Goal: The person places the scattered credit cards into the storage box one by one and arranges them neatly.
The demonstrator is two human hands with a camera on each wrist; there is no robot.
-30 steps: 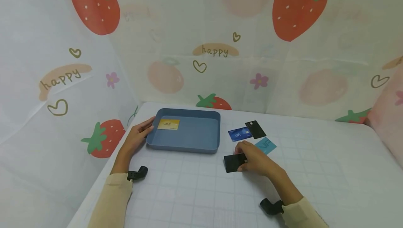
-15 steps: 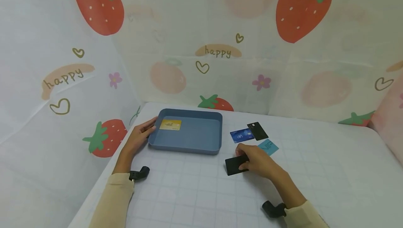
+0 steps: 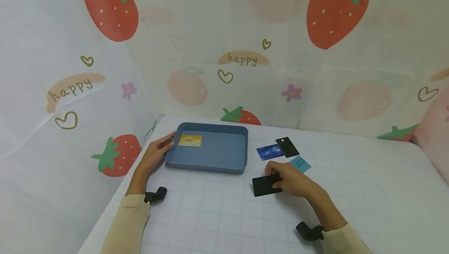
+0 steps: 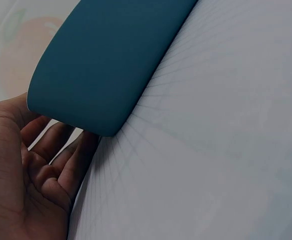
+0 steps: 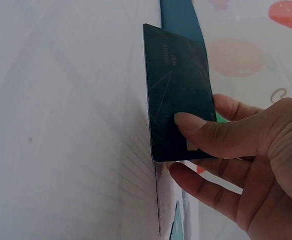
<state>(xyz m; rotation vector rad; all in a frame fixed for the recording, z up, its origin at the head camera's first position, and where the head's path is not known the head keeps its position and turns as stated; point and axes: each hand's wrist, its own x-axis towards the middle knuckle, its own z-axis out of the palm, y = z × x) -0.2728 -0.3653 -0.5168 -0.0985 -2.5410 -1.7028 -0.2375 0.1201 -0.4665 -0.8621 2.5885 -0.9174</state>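
Note:
My right hand (image 3: 289, 178) pinches a black card (image 3: 264, 186) between thumb and fingers. In the right wrist view the thumb presses on the face of this black card (image 5: 178, 90), near its small gold chip; the fingers are partly behind it. At the left, my left hand (image 3: 154, 153) touches the left side of a shallow blue tray (image 3: 210, 167). The left wrist view has those fingers along the end of the tray wall (image 4: 100, 70). A gold card (image 3: 190, 141) lies flat inside the tray, at its left.
Right of the tray lie a blue card (image 3: 269, 152), another black card (image 3: 287, 147) overlapping its corner, and a light blue card (image 3: 300, 164) partly behind my right hand. Printed cloth (image 3: 259, 102) rises behind the white table (image 3: 217, 215).
My right hand has drawn slightly rightward and toward me with the black card, and its thumb now lies over the card. The view shifted a little; my left hand stays at the tray.

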